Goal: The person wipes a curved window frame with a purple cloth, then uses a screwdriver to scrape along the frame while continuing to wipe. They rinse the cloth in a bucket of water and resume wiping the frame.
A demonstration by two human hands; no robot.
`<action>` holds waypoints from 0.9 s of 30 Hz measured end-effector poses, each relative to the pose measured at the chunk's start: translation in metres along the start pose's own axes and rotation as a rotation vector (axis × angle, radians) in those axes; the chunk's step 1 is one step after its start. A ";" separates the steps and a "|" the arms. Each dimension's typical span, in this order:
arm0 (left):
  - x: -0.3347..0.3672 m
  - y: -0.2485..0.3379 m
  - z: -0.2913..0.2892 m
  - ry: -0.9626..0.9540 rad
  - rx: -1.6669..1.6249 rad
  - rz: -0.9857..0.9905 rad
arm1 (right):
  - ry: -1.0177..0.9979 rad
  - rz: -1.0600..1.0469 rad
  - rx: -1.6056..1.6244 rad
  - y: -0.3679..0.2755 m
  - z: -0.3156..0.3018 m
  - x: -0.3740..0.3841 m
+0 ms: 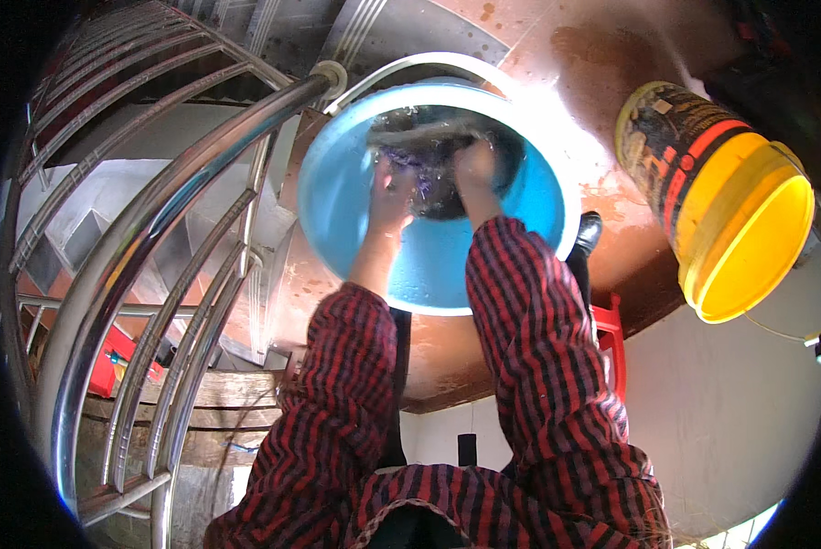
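Note:
Both my hands are inside a large light-blue basin [429, 274], on a bundle of dark wet cloth [442, 197] with purple patches. A greyish folded band [429, 135] of it runs across the far side. My left hand [390, 194] is at the cloth's left edge, its fingers curled against it and partly hidden. My right hand [477, 172] is closed on the cloth's right part, a little blurred by motion. Striped red-and-black sleeves cover both my forearms. Water glistens around the cloth.
A yellow bucket [740, 220] with a dark printed band lies tilted at the right. A steel railing [182, 192] curves along the left, with grey steps [392, 37] beyond. A pale rim [429, 59] shows behind the basin. Part of a red stool [611, 343] stands near a black shoe [590, 233].

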State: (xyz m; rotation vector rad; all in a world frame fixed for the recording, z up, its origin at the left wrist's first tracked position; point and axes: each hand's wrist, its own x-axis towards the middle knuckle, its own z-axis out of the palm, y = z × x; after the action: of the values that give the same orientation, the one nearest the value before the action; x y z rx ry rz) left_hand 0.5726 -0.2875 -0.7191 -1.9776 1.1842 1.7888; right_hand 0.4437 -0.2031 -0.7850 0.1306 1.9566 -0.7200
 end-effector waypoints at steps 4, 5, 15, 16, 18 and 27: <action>-0.021 0.046 -0.011 -0.153 -0.562 -0.292 | 0.064 -0.371 -0.021 -0.022 -0.010 -0.103; -0.033 0.056 -0.010 -0.198 -0.586 -0.219 | 0.049 -0.465 0.029 -0.027 -0.017 -0.137; -0.089 0.036 -0.007 -0.207 -0.579 0.342 | 0.277 -0.609 0.010 -0.096 -0.011 -0.207; -0.083 0.032 -0.001 -0.150 -0.413 0.483 | 0.379 -0.606 0.028 -0.093 -0.009 -0.184; -0.078 0.030 0.007 -0.344 -0.747 0.139 | 0.171 -0.400 -0.259 -0.079 -0.017 -0.142; -0.045 0.027 -0.009 0.188 0.266 0.446 | 0.448 -0.134 -0.144 -0.036 -0.012 -0.009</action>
State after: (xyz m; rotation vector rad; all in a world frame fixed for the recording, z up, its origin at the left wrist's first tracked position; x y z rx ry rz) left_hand 0.5642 -0.2926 -0.6667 -1.8593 1.9391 1.5332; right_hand 0.4250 -0.2241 -0.7581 0.0772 2.4577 -0.6740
